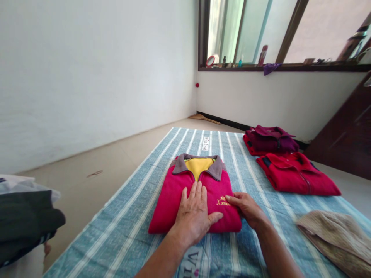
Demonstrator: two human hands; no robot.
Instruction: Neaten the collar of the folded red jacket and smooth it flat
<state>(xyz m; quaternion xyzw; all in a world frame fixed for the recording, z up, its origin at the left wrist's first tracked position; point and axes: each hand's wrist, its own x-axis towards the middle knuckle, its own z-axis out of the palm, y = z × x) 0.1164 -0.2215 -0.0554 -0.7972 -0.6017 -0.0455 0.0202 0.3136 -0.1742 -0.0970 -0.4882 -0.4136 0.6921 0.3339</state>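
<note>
A folded red jacket (171,208) with a grey collar, yellow lining and gold embroidery lies in front of me on a blue striped cloth. Flat on its front, just below the zip opening, rests my left hand (193,210), its fingers stretched out and the thumb spread to the right. My right hand (249,208) pinches the jacket's right edge beside the embroidery. Its thumb is on top, while the other fingers are partly hidden at the side and beneath the fold.
Folded purple (269,139) and red (298,173) garments lie at the right on the striped cloth (130,208). Nearer is a beige knitted item (336,235). Dark clothing (26,220) is piled at the left. Small items line the windowsill (232,68).
</note>
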